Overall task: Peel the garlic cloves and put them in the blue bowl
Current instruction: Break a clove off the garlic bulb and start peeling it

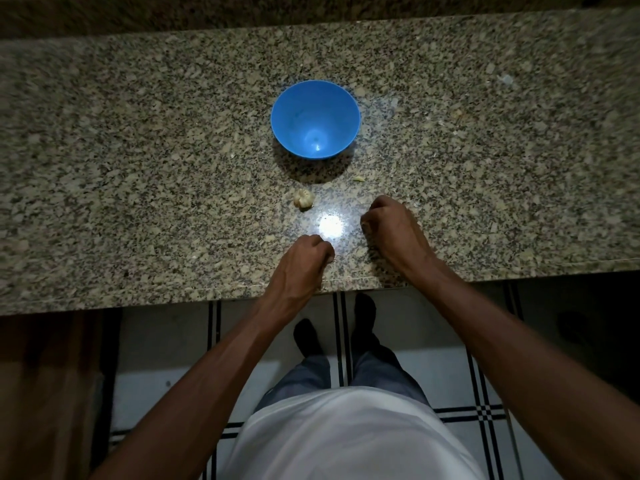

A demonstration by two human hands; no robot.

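Resting on the speckled granite desk near its front edge, left hand with fingers curled under into a loose fist, knuckles toward the bowl; whether anything sits inside the curl, impossible to tell from this angle. Just to the right and a little farther in, right hand likewise curled, fingers tucked down against the stone, its contents hidden too. Between the two hands, a bright glare spot on the polished surface. Slightly beyond the left hand, apart from it, a garlic cluster: small, lumpy, pale cream with a papery look, a few cloves still joined, lying directly on the desk. Farther right and near the bowl's shadow, a single small pale scrap, clove or bit of skin, too small to say which. Beyond both, well clear of the hands, the blue bowl: round, plain bright blue, upright, nothing visible inside but a glint of light at the bottom, casting a dark shadow toward the near side. Below the desk edge, tiled floor in white with black line patterns, dark shoes, grey trousers and a white shirt seen from above.
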